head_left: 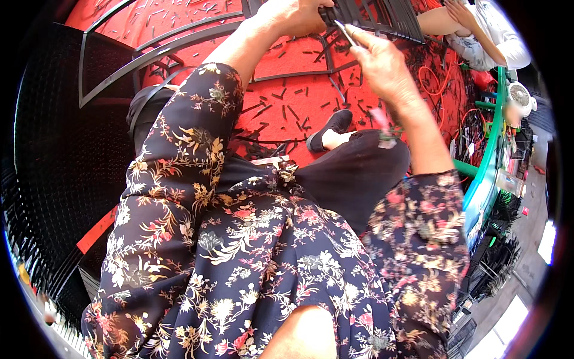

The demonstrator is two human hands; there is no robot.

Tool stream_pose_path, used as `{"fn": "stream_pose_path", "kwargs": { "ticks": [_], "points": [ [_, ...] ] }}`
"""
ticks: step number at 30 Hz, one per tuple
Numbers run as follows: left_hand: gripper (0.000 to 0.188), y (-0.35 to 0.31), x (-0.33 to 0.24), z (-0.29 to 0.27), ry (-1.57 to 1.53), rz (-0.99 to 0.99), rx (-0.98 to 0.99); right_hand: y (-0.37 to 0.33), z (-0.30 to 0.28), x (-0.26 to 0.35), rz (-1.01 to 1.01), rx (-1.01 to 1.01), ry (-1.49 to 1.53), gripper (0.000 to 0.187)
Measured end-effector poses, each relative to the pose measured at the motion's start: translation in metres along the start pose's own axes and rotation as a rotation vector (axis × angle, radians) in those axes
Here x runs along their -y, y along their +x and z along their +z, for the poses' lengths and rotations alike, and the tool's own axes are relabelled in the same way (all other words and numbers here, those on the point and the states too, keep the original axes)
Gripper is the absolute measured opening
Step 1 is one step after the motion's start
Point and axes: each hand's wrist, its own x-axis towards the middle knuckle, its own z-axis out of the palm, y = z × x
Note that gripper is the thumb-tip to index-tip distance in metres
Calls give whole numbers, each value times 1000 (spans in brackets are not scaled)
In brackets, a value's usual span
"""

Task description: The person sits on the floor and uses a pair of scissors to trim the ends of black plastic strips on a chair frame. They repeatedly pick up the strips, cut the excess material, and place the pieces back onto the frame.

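Note:
My left hand (297, 18) is at the top edge, its fingers closed on the end of a dark strip (328, 14) beside a row of long black strips (385, 18). My right hand (382, 66) is just to the right and nearer to me. It grips a thin silvery tool with a narrow blade (345, 32), whose tip points up and left to the dark strip by my left fingers. The handle is hidden in my palm, so I cannot tell a knife from another blade. The far ends of the strips run out of view.
Red cloth (272, 110) scattered with short black offcuts lies below my hands. A black metal frame (161, 45) crosses at the upper left, next to a large dark mesh panel (54, 143). Another person (478, 30) sits at the upper right. A green-edged table (493, 137) and white fan (521, 99) stand right.

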Motion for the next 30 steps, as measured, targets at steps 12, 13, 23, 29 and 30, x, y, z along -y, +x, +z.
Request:
{"fn": "stream_pose_path", "kwargs": {
  "ticks": [12, 13, 23, 29, 30],
  "points": [
    [22, -4, -29, -15, -112, -134, 38, -21, 89, 3, 0, -600, 249, 37],
    [22, -5, -28, -16, -105, -129, 29, -20, 90, 3, -4, -607, 255, 37],
    [15, 2, -10, -6, -32, -43, 39, 6, -21, 6, 13, 114, -6, 35],
    [15, -1, -16, 0, -33, -12, -59, 5, -14, -7, -52, 38, -30, 34],
    [15, -1, -16, -2, -13, 16, -115, -4, -4, -2, -65, -56, -37, 34]
  ]
}}
